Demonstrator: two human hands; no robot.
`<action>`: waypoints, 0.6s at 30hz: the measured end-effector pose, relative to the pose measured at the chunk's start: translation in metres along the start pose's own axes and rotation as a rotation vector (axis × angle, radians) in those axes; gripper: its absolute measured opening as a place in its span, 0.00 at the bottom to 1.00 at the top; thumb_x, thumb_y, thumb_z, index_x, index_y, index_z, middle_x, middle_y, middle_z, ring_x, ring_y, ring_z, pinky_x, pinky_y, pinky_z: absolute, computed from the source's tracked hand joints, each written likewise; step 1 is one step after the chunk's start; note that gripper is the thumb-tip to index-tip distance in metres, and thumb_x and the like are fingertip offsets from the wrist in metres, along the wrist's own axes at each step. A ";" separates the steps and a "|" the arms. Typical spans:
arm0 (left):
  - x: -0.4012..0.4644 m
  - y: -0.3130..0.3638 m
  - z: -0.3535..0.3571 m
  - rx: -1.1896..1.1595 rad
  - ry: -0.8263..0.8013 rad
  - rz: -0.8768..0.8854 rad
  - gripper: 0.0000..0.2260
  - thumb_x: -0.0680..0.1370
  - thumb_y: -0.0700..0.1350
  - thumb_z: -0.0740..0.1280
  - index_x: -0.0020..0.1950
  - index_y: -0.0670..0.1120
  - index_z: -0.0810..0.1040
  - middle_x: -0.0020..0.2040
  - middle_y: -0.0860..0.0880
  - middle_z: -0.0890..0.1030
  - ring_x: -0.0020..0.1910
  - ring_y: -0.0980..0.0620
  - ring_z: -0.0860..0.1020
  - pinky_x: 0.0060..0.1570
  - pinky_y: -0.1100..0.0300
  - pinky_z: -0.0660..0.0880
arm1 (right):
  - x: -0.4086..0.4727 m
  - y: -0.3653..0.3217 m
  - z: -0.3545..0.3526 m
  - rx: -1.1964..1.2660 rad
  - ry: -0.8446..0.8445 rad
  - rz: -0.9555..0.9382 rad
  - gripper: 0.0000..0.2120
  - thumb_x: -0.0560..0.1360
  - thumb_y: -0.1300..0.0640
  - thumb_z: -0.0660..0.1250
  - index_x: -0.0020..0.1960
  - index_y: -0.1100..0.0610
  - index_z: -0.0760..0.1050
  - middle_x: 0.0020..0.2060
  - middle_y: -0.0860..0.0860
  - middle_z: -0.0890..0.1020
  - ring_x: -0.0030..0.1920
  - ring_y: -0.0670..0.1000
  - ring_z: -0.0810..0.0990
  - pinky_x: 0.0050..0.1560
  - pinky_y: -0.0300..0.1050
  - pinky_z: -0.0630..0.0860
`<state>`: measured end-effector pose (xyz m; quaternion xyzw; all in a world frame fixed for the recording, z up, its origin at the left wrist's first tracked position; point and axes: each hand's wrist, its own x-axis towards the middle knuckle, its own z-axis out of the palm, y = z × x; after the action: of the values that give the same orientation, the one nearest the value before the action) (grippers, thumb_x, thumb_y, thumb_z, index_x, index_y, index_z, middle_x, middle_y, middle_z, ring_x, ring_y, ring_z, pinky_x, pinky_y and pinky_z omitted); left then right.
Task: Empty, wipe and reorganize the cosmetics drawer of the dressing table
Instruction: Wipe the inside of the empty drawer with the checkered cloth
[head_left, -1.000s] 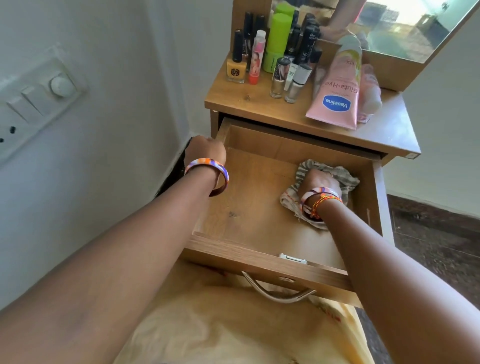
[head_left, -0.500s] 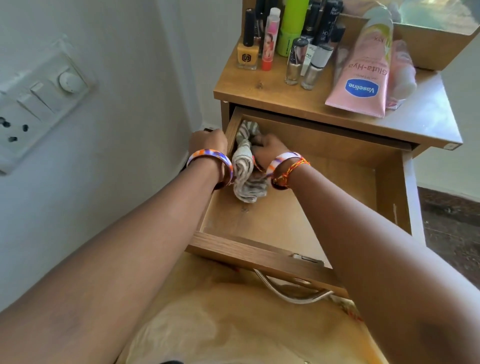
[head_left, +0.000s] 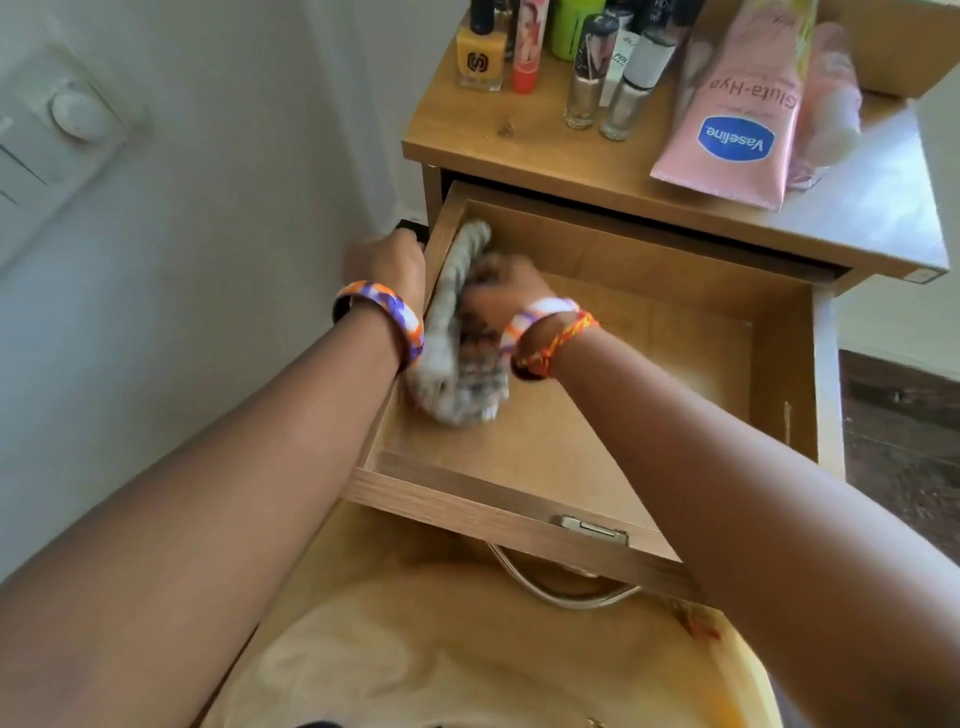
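The dressing table's surface (head_left: 613, 171) is seen from above, with the cosmetics stood and laid on it: a pink Vaseline tube (head_left: 737, 104), a yellow polish bottle (head_left: 480, 52), a red-capped stick (head_left: 525, 47) and two silver-capped bottles (head_left: 608, 78). Below it the drawer (head_left: 675, 364) is pulled fully out, and its wooden floor is bare, so the emptying is judged done.

A second ago the cloth (head_left: 457, 353) was being pressed flat at the right back of the drawer floor; it has since been carried across and is now bunched upright against the inside of the left wall, smeared by motion. From this it is judged that the floor has been wiped and the side wall is being gone over, leaving the remaining walls and the putting-back of the cosmetics still to do.

The right hand (head_left: 498, 296) is closed round the cloth, its grip pressed together on the fabric and pushing it towards the wall. The left hand (head_left: 389, 262) has stayed on the outside of the same wall, where the drawer is steadied; its fingers are hidden beyond the edge, so it cannot be told whether that grip is curled or flat.
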<state>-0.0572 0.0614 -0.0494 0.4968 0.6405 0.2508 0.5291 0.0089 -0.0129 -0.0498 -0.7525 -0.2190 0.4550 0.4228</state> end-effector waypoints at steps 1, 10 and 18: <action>-0.001 0.000 0.001 0.019 0.009 0.013 0.13 0.73 0.39 0.63 0.28 0.42 0.72 0.29 0.48 0.73 0.38 0.45 0.71 0.42 0.54 0.73 | 0.010 -0.006 -0.002 0.025 0.060 -0.013 0.14 0.75 0.62 0.63 0.59 0.63 0.75 0.41 0.57 0.78 0.48 0.57 0.78 0.59 0.59 0.76; -0.006 0.001 0.008 0.298 -0.004 0.234 0.14 0.79 0.41 0.58 0.57 0.34 0.76 0.61 0.35 0.77 0.60 0.38 0.75 0.57 0.52 0.71 | -0.028 0.025 0.034 -0.577 -0.147 -0.099 0.16 0.78 0.58 0.60 0.64 0.63 0.70 0.59 0.59 0.78 0.61 0.58 0.77 0.52 0.43 0.71; -0.034 -0.015 0.015 1.048 -0.003 0.733 0.27 0.74 0.45 0.67 0.67 0.33 0.63 0.64 0.35 0.71 0.62 0.35 0.72 0.57 0.44 0.71 | -0.062 0.038 -0.003 -1.088 -0.472 0.005 0.19 0.78 0.46 0.57 0.62 0.55 0.77 0.56 0.51 0.81 0.54 0.54 0.79 0.59 0.49 0.75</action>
<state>-0.0511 0.0217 -0.0525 0.8768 0.4662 0.0683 0.0965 -0.0211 -0.0791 -0.0497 -0.7401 -0.5072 0.4335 -0.0848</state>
